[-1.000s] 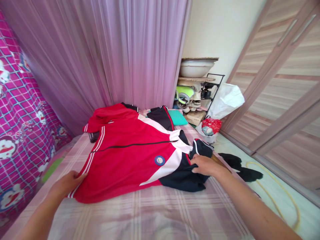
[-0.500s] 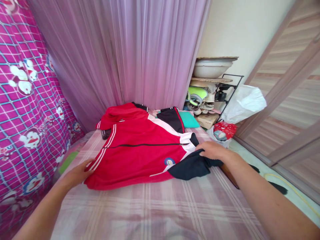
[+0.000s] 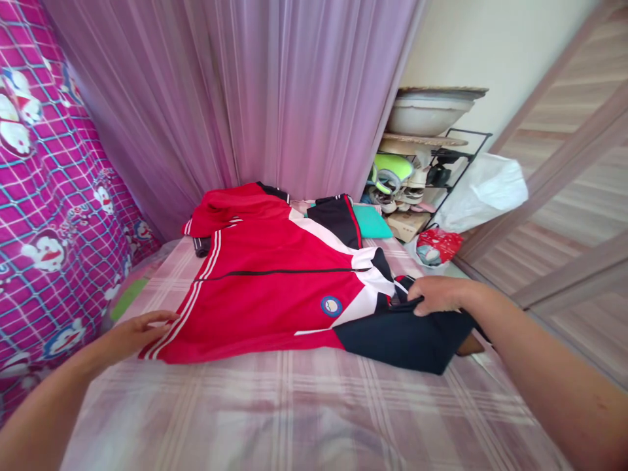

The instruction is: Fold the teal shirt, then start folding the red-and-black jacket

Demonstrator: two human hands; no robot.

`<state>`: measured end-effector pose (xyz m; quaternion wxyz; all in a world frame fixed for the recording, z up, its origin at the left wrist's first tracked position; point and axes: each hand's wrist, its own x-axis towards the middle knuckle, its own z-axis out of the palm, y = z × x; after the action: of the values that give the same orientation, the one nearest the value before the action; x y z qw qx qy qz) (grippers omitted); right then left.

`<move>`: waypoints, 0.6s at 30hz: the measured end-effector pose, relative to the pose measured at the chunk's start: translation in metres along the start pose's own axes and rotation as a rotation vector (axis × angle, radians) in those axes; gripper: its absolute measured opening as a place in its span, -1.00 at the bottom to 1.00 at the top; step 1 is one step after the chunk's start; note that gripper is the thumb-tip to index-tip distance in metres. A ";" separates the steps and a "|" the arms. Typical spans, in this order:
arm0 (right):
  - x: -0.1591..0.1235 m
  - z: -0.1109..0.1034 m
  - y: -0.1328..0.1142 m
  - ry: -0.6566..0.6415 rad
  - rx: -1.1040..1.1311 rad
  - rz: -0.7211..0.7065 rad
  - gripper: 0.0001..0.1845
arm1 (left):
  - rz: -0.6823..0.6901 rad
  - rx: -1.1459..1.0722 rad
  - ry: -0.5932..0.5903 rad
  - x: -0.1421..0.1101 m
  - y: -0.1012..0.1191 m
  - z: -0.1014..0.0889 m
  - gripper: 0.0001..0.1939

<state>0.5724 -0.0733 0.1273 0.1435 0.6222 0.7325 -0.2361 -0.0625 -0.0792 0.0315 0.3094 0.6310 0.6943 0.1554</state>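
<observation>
A red zip-up jacket (image 3: 265,301) with white shoulder panels, a round badge and dark sleeves lies front up on the plaid bedspread (image 3: 235,412). At its striped hem on the left is my left hand (image 3: 130,335), fingers stretched out and apart, the tips at the cloth's edge. My right hand (image 3: 436,294) pinches the near dark sleeve (image 3: 402,337) beside the collar, and the sleeve spreads out to the right beneath it. The jacket's far side is bunched toward the curtain.
Behind the jacket lie dark folded clothing (image 3: 333,219) and a teal folded item (image 3: 373,222). A purple curtain (image 3: 294,98) hangs at the back, a pink patterned cloth (image 3: 44,196) at left. Past the bed's right end stand a shoe rack (image 3: 454,157) and bags (image 3: 439,247).
My right hand has drawn the dark sleeve to the right, spreading it wider. The collar stands more open. My left hand's fingers have loosened at the hem, which reaches farther left.
</observation>
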 end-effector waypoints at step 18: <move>0.039 -0.078 -0.018 0.193 -0.230 0.218 -0.72 | 0.139 0.580 -0.080 0.015 0.063 -0.007 -0.52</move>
<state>0.5539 -0.0016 0.1771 0.1676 0.6972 0.6932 -0.0731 -0.0180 -0.0533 0.0718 0.1319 0.7448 0.6519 -0.0538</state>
